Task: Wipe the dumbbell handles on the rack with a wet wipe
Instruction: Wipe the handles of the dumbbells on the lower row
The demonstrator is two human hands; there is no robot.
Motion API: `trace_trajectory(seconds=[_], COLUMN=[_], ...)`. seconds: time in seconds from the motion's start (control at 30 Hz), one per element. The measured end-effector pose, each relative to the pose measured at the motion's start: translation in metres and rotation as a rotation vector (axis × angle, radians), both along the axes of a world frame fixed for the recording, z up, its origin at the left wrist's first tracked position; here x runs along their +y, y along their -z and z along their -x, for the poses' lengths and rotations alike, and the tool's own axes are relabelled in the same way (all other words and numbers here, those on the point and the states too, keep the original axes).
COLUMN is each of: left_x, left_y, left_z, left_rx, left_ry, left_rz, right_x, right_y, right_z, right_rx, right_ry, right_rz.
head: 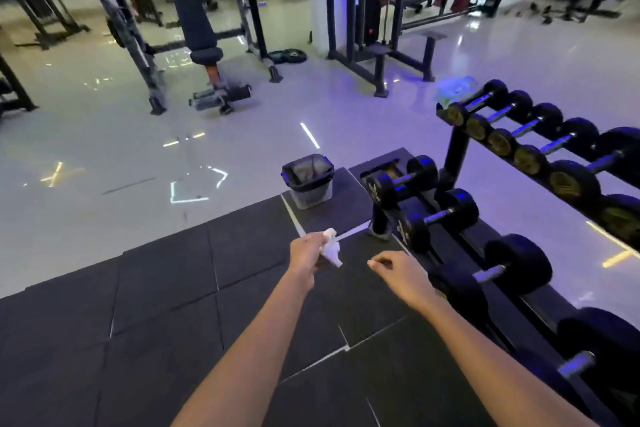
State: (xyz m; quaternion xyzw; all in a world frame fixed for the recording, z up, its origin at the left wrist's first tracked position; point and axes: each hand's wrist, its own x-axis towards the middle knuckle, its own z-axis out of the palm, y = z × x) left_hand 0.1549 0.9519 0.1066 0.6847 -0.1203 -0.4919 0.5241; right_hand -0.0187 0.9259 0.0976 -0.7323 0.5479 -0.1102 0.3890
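My left hand (308, 253) grips a crumpled white wet wipe (331, 246) above the black floor mat, left of the rack. My right hand (403, 274) hovers beside it with loosely curled fingers and holds nothing. The black dumbbell rack (457, 149) runs along the right side. Its upper tier carries several black dumbbells with chrome handles (526, 126). The lower tier holds more dumbbells (440, 215), the nearest ones close to my right forearm. A green-and-white wipe packet (453, 88) lies at the far end of the top tier.
A small bin with a black liner (308, 180) stands on the mat just ahead of my hands. Black rubber mats (173, 322) cover the near floor. Farther off stand an adjustable bench (201, 42), cable machines and weight plates (287, 55) on glossy tile.
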Motion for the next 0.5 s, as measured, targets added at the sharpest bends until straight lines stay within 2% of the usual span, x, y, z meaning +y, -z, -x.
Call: trace_trajectory(seconds=[0.27, 0.5], left_x=[-0.179, -0.33], left_y=[0.009, 0.01], left_z=[-0.078, -0.125], left_rx=[0.049, 0.011], left_ry=[0.066, 0.181], left_rz=[-0.034, -0.071], right_x=[-0.172, -0.305], right_y=[0.026, 0.023], right_z=[-0.083, -0.138], right_rx=[-0.086, -0.11], right_ry=[0.161, 0.263], right_rz=[0.0, -0.055])
